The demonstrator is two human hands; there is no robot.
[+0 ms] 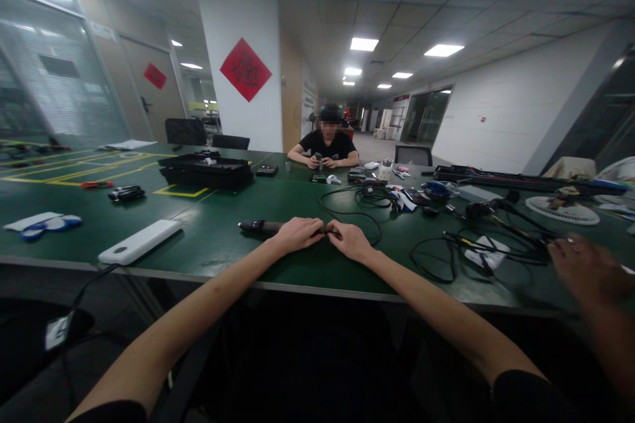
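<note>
A dark, long-bodied electric screwdriver [262, 228] lies on its side on the green table, its narrow tip pointing left. My left hand [300, 236] is wrapped over its rear part, hiding that end of the body. Close beside it, at the tail of the tool, my right hand [350, 241] pinches a black cord [327, 232]. Whether a plug sits between these fingers is hidden. Behind my right hand a black cable [380, 228] loops across the tabletop.
Left on the green table [208, 258] are a white power strip [141, 242], blue-handled scissors [49, 226] and a black tray [206, 172]. Tangled cables [446, 258] lie to the right, near another person's hand [585, 268]. A person [328, 145] sits opposite, handling something small.
</note>
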